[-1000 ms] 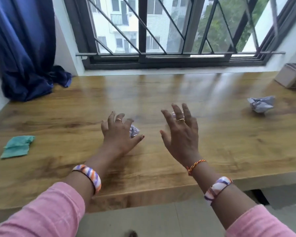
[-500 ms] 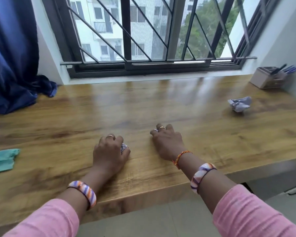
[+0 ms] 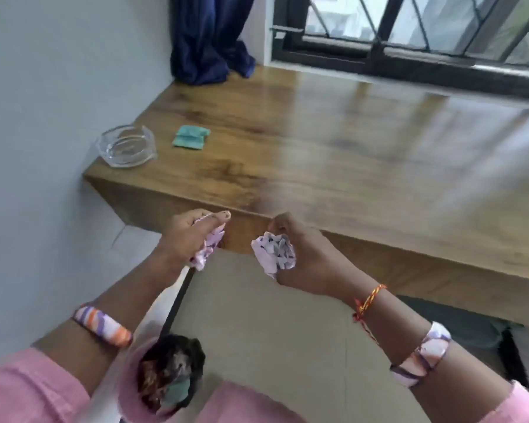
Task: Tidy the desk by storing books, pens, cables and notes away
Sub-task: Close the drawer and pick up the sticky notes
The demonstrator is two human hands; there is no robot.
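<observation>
Clutching crumpled paper ball [image 3: 276,251] in right hand [image 3: 306,257], another wad [image 3: 207,249] in left hand [image 3: 187,236]; light, soft, crushable; whole-fist hold suits.

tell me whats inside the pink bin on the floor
The pink bin holds a dark liner with crumpled scraps: something dark and patterned, plus a teal piece. The view is blurred, and anything deeper is covered by that top layer.
</observation>
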